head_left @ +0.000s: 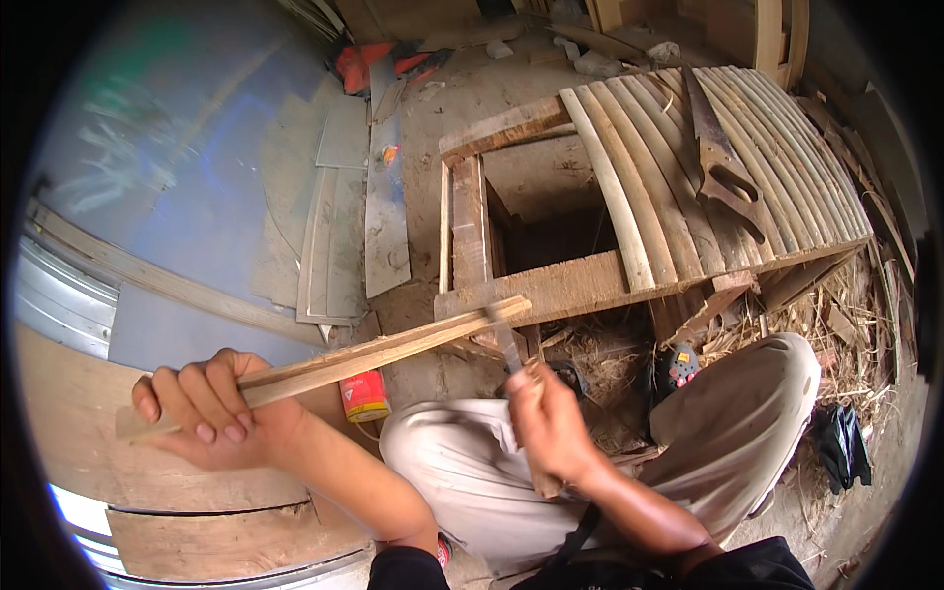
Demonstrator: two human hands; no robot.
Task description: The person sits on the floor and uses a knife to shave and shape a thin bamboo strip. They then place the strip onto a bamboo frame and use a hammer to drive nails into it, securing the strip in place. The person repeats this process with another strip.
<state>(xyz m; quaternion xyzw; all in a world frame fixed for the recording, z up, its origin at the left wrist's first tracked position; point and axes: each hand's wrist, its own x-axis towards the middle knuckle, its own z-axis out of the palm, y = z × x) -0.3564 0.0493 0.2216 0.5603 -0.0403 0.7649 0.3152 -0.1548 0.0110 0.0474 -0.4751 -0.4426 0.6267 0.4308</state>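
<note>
Fisheye view: rim black, straight edges bowed. Light: diffuse, moderately bright. Glare: white patch, lower left. Shadow: deep, inside the wooden frame (pixel 580 285). Blur: knife blade (pixel 507 344), motion-smeared.

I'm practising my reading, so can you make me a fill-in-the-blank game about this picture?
The long strip in the left hand is made of ____.
The right hand holds the bladed tool by its ____.
The loop-handled tool lying on the slats is a ____.

Missing words: wood; handle; saw.
</note>
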